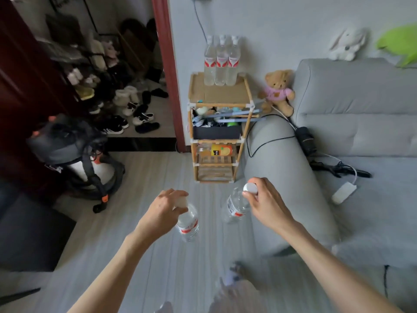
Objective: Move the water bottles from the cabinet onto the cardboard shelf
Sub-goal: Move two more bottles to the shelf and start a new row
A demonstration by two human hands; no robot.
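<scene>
My left hand (168, 205) grips a water bottle (188, 223) by its cap end, fingers curled over the top, the bottle hanging down above the pale floor (140, 222). My right hand (262, 199) pinches the white cap of a second bottle (234, 206), which hangs just beside the grey sofa (338, 132) arm. Ahead stands the cardboard shelf (220, 123) against the wall, between the doorway and the sofa. Three more bottles (221, 61) already stand upright in a tight row at the back of its top board. A teddy bear (278, 90) sits just right of the shelf.
</scene>
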